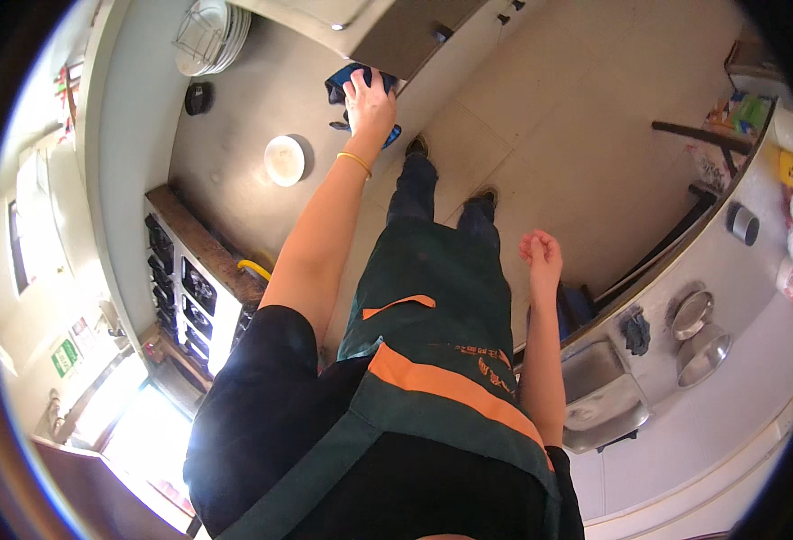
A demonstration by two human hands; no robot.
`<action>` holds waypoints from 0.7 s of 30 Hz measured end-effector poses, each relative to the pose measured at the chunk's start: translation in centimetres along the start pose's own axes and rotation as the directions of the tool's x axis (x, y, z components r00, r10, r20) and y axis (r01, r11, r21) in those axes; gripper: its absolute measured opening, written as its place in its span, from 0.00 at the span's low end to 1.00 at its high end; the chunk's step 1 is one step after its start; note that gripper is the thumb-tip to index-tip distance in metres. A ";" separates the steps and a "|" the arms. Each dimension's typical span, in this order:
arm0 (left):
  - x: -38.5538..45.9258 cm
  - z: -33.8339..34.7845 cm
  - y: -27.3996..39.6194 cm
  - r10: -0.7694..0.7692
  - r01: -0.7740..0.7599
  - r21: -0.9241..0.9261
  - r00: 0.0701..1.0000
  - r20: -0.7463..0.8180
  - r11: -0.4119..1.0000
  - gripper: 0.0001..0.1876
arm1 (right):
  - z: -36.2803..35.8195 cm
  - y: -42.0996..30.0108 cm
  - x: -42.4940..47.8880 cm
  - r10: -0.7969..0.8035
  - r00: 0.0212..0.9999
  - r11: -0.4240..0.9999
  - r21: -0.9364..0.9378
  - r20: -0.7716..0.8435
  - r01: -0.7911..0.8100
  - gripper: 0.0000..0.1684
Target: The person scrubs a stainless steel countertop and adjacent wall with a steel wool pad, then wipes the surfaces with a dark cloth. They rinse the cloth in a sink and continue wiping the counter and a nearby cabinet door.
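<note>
My left hand (pixel 369 104) grips a bunched blue cloth (pixel 340 82) at the edge of a grey metal counter (pixel 234 148), with the palm and part of the cloth hidden from above. Just beyond the fingers is the corner of a boxy metal unit (pixel 403 40). A white bowl (pixel 284 160) sits on the counter, left of my left forearm and apart from it. My right hand (pixel 541 258) hangs over the floor beside my dark green apron (pixel 430 283); its fingers are curled in and nothing shows in them.
Stacked white plates (pixel 217 37) and a round black object (pixel 199 98) stand on the counter's far left. A gas stove (pixel 197 287) is at left, with a yellow hose (pixel 253 268). Rightward are a steel sink (pixel 589 371), metal bowls (pixel 704 354), a dark cloth (pixel 635 332) and a metal cup (pixel 744 225).
</note>
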State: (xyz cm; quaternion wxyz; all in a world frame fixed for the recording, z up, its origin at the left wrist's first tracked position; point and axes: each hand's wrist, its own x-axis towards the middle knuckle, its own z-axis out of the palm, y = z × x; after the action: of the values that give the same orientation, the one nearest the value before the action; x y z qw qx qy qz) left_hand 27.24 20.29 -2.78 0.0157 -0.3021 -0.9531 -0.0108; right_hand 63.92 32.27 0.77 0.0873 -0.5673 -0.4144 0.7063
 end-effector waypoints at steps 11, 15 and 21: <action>-6.7 -3.3 6.3 0.363 -0.172 -0.409 0.815 0.451 0.896 0.25 | 2.7 -0.4 -1.3 -0.014 0.996 0.999 0.036 0.083 0.011 0.13; -8.2 -4.1 11.6 0.446 -0.034 -0.617 0.722 0.529 0.786 0.19 | 2.4 -1.2 -2.4 -0.083 0.996 0.989 0.116 -0.045 0.088 0.13; -8.5 -10.2 19.0 0.534 0.908 -0.270 0.064 0.843 0.319 0.19 | -0.2 -3.5 -9.9 -0.228 0.954 0.961 0.111 -0.194 0.252 0.09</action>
State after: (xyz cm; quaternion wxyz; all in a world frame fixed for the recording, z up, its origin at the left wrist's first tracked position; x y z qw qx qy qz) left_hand 45.38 30.57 7.32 -0.7856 0.0259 -0.5200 -0.3343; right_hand 66.31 28.74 10.36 0.2476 -0.5668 -0.4222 0.6627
